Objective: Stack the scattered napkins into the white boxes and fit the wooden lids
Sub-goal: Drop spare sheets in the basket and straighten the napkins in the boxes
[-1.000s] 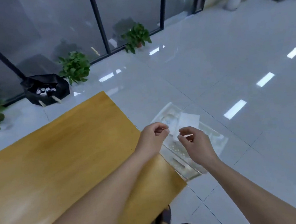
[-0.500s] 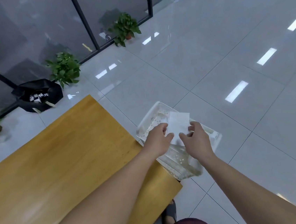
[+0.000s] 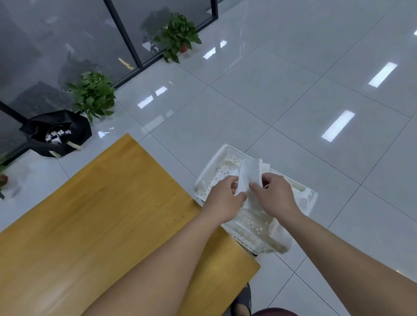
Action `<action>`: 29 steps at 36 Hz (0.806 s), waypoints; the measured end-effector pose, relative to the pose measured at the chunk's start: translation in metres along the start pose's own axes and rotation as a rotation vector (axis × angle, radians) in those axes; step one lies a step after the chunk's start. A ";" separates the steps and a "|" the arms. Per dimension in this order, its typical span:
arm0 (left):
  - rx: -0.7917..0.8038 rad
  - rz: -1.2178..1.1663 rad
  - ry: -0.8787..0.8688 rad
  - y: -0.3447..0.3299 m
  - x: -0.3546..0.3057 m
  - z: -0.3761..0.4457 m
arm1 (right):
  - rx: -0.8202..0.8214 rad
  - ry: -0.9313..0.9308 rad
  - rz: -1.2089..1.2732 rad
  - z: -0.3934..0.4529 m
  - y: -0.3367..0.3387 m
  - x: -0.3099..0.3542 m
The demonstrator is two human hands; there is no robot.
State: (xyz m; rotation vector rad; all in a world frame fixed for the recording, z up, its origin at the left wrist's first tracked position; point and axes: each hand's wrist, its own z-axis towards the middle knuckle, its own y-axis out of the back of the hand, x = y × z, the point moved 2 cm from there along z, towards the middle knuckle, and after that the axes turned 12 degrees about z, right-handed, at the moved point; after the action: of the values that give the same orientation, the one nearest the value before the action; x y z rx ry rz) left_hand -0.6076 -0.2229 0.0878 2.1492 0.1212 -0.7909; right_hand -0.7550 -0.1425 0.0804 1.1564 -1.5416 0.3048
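A white perforated basket (image 3: 309,200) stands on the floor just right of the wooden table's corner. Over it, my left hand (image 3: 226,199) and my right hand (image 3: 274,193) pinch the lower edge of one white napkin (image 3: 250,172), which stands up between them. More white napkins lie inside the basket under my hands, partly hidden. No wooden lid is in view.
The yellow wooden table (image 3: 81,235) fills the lower left. A black bag (image 3: 57,134) and potted plants (image 3: 92,95) sit along the glass wall at the back. Glossy white floor tiles spread to the right. My foot (image 3: 241,306) shows below the table edge.
The camera has tilted down and my hands have dropped closer to the basket. Both hands have kept their pinch on the napkin, now held nearer together.
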 end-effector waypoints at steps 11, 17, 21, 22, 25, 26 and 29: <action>-0.051 -0.151 0.003 0.011 -0.002 0.002 | 0.071 -0.017 0.167 -0.008 0.015 0.008; -0.060 -0.452 -0.035 0.013 -0.015 0.005 | 0.124 0.041 0.370 -0.021 0.024 0.024; -0.094 -0.501 -0.072 0.012 -0.026 0.004 | 0.176 0.147 0.405 -0.025 0.022 0.034; -0.103 -0.497 -0.074 0.011 -0.028 0.004 | 0.191 0.169 0.399 -0.025 0.021 0.036; -0.110 -0.468 -0.053 0.011 -0.030 0.001 | 0.241 0.189 0.373 -0.024 0.019 0.035; -0.113 -0.453 -0.049 0.011 -0.030 0.000 | 0.248 0.186 0.363 -0.023 0.018 0.033; -0.099 -0.457 -0.047 0.009 -0.027 -0.006 | 0.260 0.159 0.354 -0.023 0.017 0.030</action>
State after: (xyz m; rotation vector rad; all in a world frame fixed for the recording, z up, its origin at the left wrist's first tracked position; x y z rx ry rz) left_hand -0.6233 -0.2198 0.1121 2.0306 0.6304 -1.0673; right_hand -0.7515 -0.1322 0.1203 1.0225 -1.5925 0.8354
